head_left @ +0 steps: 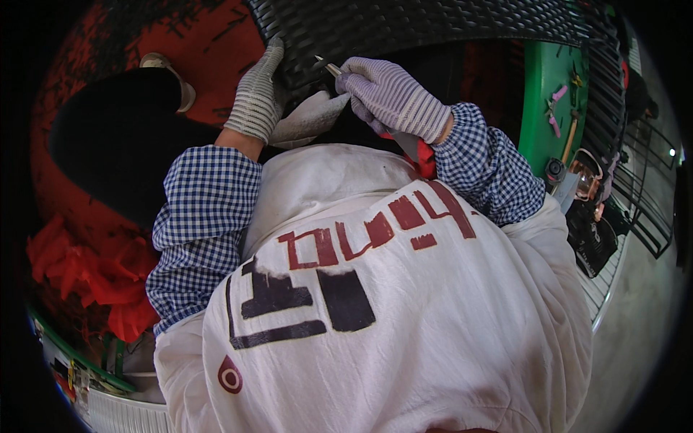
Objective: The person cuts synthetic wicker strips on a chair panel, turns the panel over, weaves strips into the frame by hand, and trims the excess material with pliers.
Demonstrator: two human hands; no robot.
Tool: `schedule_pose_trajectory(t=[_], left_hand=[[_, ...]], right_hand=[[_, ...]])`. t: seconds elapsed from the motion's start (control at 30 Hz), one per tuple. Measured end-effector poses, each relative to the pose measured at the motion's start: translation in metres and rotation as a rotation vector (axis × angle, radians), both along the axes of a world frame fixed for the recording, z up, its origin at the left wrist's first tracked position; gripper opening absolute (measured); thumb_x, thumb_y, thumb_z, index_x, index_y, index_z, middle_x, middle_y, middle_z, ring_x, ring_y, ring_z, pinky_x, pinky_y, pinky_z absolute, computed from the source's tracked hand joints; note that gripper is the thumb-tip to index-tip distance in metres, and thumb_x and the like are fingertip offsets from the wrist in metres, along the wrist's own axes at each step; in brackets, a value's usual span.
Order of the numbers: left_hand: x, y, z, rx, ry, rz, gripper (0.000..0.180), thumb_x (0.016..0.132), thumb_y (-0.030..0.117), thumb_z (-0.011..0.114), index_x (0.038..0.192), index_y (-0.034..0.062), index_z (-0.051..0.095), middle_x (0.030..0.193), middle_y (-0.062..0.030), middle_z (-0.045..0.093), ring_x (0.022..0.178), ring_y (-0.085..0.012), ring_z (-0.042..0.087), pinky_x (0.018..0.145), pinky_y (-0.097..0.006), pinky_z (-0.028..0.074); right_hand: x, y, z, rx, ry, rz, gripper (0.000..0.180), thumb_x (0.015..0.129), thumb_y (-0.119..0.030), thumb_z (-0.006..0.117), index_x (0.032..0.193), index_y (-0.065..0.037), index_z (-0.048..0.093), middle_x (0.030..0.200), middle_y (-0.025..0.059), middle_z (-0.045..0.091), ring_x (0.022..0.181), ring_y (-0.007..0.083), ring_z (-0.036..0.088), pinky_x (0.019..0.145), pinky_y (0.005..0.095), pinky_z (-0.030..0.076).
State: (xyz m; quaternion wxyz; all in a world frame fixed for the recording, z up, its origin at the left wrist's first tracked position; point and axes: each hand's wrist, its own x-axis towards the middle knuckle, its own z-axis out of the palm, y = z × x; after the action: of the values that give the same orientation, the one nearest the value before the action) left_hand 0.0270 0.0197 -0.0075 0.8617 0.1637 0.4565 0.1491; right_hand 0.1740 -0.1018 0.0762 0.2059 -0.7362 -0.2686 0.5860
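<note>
A black woven wicker panel (426, 20) spans the top of the view; the gloved left hand (258, 99) is at its near edge, fingers partly hidden, so I cannot tell whether they grip; the gloved right hand (397, 97) is clenched around a pointed metal tool (332, 69), tip angled up and left; a pink-handled tool (554, 108) lies on a green surface (535, 119) at right

- You look down from your head, through the left of two side-by-side cameras.
- Your white shirt (447, 310) is nearest, filling the lower middle; your left fingers (273, 49) and right fingers (355, 68) sit farther off, toward the top.
- The wide fisheye (black at its corners) bends straight edges and cuts the woven panel (404, 20) at the top edge.
</note>
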Motion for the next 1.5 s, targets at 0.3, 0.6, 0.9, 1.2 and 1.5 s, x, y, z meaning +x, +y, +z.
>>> schedule_pose_trajectory(t=[0.3,0.6,0.9,1.2,1.5], left_hand=[[0.001,0.002,-0.008,-0.013,0.031,-0.001,0.051,0.101,0.032,0.062,0.141,0.0042,0.051,0.138,-0.0171,0.059,0.129,-0.0314,0.054,0.116,-0.048,0.038],[-0.014,0.006,-0.026,0.053,0.005,-0.017,0.051,0.101,0.031,0.062,0.142,0.0043,0.05,0.139,-0.0174,0.058,0.13,-0.0304,0.054,0.117,-0.048,0.036],[-0.027,0.004,-0.021,0.121,-0.05,-0.131,0.047,0.095,0.02,0.07,0.135,-0.0007,0.055,0.128,-0.015,0.063,0.123,-0.0284,0.058,0.116,-0.047,0.039],[-0.034,0.011,-0.027,0.081,-0.141,-0.198,0.043,0.094,0.013,0.07,0.132,-0.0002,0.055,0.124,-0.0124,0.064,0.119,-0.0258,0.06,0.112,-0.041,0.043],[-0.031,0.013,-0.021,0.118,-0.103,-0.202,0.046,0.095,0.014,0.07,0.135,-0.0001,0.053,0.13,-0.0121,0.062,0.127,-0.0275,0.055,0.12,-0.046,0.034]], right_hand=[[0.014,-0.017,-0.04,0.627,-0.59,0.49,0.024,0.103,-0.028,0.055,0.113,-0.009,0.064,0.074,0.0177,0.067,0.059,0.0321,0.066,0.054,0.0393,0.056],[0.023,-0.004,-0.031,0.602,-0.37,0.595,0.024,0.105,-0.024,0.052,0.115,-0.006,0.064,0.078,0.0143,0.07,0.064,0.0295,0.068,0.059,0.0369,0.057],[0.021,-0.001,-0.018,0.207,-0.216,0.505,0.022,0.105,-0.026,0.052,0.113,-0.009,0.064,0.078,0.0116,0.07,0.063,0.027,0.067,0.06,0.0387,0.055],[0.022,0.011,0.0,0.457,-0.937,0.815,0.02,0.1,-0.024,0.059,0.115,-0.012,0.064,0.086,0.0097,0.07,0.074,0.0273,0.07,0.064,0.034,0.059],[0.018,0.063,0.03,0.399,-0.999,1.201,0.019,0.094,-0.021,0.054,0.095,-0.007,0.066,0.085,0.0123,0.071,0.075,0.0286,0.072,0.064,0.0412,0.057]])
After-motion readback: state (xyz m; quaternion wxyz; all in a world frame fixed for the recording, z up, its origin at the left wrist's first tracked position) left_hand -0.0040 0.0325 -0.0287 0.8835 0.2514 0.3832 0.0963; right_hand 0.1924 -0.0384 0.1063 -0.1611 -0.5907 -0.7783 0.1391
